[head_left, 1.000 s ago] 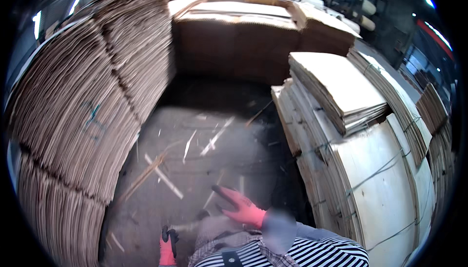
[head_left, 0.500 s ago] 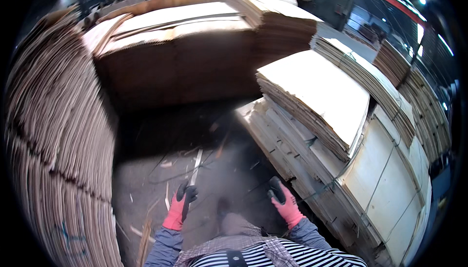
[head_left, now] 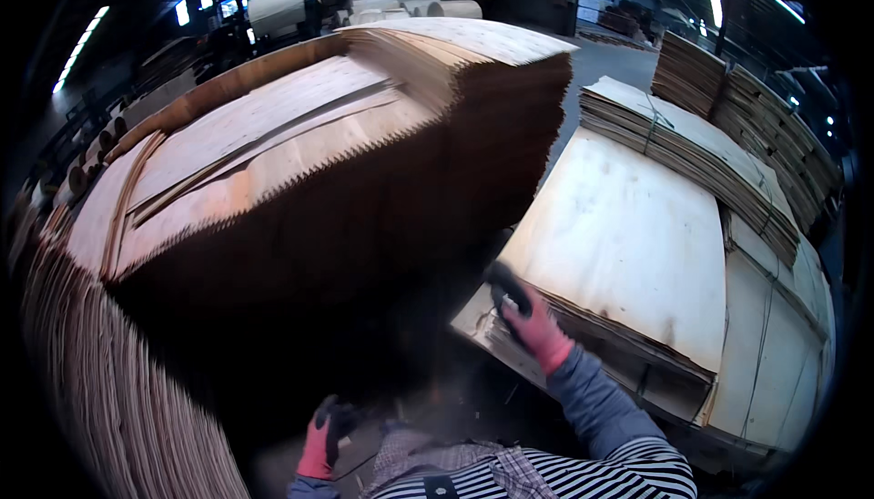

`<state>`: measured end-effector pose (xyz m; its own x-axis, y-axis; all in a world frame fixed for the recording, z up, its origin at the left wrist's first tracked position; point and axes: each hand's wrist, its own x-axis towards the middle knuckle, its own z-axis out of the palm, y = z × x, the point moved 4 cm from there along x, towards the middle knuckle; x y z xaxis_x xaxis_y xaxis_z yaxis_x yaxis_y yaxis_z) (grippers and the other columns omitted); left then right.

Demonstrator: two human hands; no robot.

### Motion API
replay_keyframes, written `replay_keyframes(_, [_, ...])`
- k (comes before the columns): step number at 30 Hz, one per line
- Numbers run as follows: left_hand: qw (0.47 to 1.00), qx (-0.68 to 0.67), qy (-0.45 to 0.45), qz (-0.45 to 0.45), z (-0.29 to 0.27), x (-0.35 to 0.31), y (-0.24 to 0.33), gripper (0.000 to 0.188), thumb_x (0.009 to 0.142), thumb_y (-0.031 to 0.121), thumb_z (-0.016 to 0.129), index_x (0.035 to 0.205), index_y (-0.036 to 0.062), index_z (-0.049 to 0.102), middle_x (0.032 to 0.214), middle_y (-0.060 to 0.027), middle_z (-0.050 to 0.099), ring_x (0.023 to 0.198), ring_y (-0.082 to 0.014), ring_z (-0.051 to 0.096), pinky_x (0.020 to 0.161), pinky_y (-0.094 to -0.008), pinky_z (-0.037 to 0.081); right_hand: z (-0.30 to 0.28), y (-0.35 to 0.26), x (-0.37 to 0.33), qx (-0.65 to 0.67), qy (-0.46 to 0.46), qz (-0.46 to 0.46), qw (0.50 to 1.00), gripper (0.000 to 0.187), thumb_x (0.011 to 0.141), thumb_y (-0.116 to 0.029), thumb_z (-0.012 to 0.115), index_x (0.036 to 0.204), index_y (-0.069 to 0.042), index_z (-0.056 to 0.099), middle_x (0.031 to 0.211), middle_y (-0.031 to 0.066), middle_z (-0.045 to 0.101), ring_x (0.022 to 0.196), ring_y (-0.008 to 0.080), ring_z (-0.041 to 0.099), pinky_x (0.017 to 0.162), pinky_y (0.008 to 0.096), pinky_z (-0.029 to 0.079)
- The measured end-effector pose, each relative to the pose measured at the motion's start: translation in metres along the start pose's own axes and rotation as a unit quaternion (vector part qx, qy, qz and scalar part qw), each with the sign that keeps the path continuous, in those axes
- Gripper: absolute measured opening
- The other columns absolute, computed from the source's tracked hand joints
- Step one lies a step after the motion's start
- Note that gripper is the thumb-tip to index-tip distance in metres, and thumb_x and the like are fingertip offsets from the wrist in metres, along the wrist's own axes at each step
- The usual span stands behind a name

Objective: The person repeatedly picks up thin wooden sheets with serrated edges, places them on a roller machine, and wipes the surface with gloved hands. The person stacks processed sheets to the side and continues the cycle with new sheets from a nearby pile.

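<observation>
"What's leftmost?"
"A brown sheet pile (head_left: 137, 394); then the left hand (head_left: 322, 435), low near the body, its dark fingers too blurred to tell whether it's clenched."
"And the right hand (head_left: 532, 322)?"
"Now at the left corner of the pale sheet stack (head_left: 628, 249), right of centre, so that stack's within reach. Whether it's grasping, I can't tell."
"Against the earlier frame?"
"It no longer hangs clear of the stack, which looms larger."

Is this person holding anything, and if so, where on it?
The left hand holds nothing visible. The right hand is at the near-left corner of the pale sheet stack; whether it grips cannot be told.
</observation>
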<state>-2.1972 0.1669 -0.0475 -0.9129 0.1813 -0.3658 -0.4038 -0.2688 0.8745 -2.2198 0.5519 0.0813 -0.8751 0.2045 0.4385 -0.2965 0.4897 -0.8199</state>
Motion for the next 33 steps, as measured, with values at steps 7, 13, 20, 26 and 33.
replay_keyframes(7, [0.988, 0.042, -0.148, -0.011, 0.105, 0.242, 0.147, 0.039, 0.085, 0.016, 0.050, 0.121, 0.0036, 0.038, 0.101, -0.0134, 0.054, 0.084, -0.0198, 0.056, 0.072, -0.0293, 0.048, -0.004, 0.050, 0.175, 0.241, 0.148, 0.001, 0.959, 0.046, 0.084, -0.008, 0.051, 0.126, -0.001, 0.035, 0.122, 0.0108, 0.045, 0.110, 0.0181, 0.045, 0.094, 0.0263, 0.034])
replay_keyframes(13, [0.913, 0.229, -0.281, 0.186, 0.296, 0.391, 0.273, 0.043, 0.084, 0.017, 0.049, 0.123, 0.0018, 0.038, 0.097, -0.0095, 0.056, 0.080, -0.0150, 0.055, 0.070, -0.0266, 0.045, -0.020, 0.113, 0.297, 0.172, 0.140, 0.031, 0.975, 0.049, 0.084, -0.009, 0.052, 0.128, -0.004, 0.031, 0.123, 0.0097, 0.045, 0.111, 0.0169, 0.045, 0.094, 0.0285, 0.036])
replay_keyframes(20, [0.847, 0.254, -0.404, 0.233, 0.501, 0.539, 0.276, 0.042, 0.084, 0.015, 0.046, 0.124, 0.0024, 0.038, 0.099, -0.0085, 0.055, 0.077, -0.0127, 0.054, 0.067, -0.0236, 0.043, -0.161, 0.235, 0.517, 0.025, 0.416, 0.177, 0.892, 0.072, 0.075, -0.044, 0.056, 0.123, 0.006, 0.034, 0.120, 0.0273, 0.041, 0.117, 0.0323, 0.036, 0.094, 0.0362, 0.032])
replay_keyframes(26, [0.845, 0.259, -0.431, 0.185, 0.573, 0.631, 0.267, 0.042, 0.084, 0.012, 0.044, 0.125, 0.0030, 0.037, 0.102, -0.0077, 0.054, 0.075, -0.0107, 0.052, 0.065, -0.0211, 0.042, -0.189, 0.376, 0.662, 0.091, 0.466, 0.270, 0.837, 0.072, 0.073, -0.051, 0.054, 0.111, 0.010, 0.045, 0.108, 0.0292, 0.049, 0.103, 0.0417, 0.047, 0.088, 0.0425, 0.037])
replay_keyframes(33, [0.859, 0.244, -0.409, 0.189, 0.596, 0.693, 0.289, 0.042, 0.085, 0.010, 0.041, 0.126, 0.0036, 0.036, 0.104, -0.0067, 0.053, 0.072, -0.0085, 0.050, 0.062, -0.0181, 0.041, -0.096, 0.279, 0.651, -0.019, 0.394, 0.202, 0.897, 0.045, 0.074, -0.034, 0.056, 0.102, 0.001, 0.050, 0.098, 0.0262, 0.053, 0.092, 0.0360, 0.052, 0.080, 0.0399, 0.041])
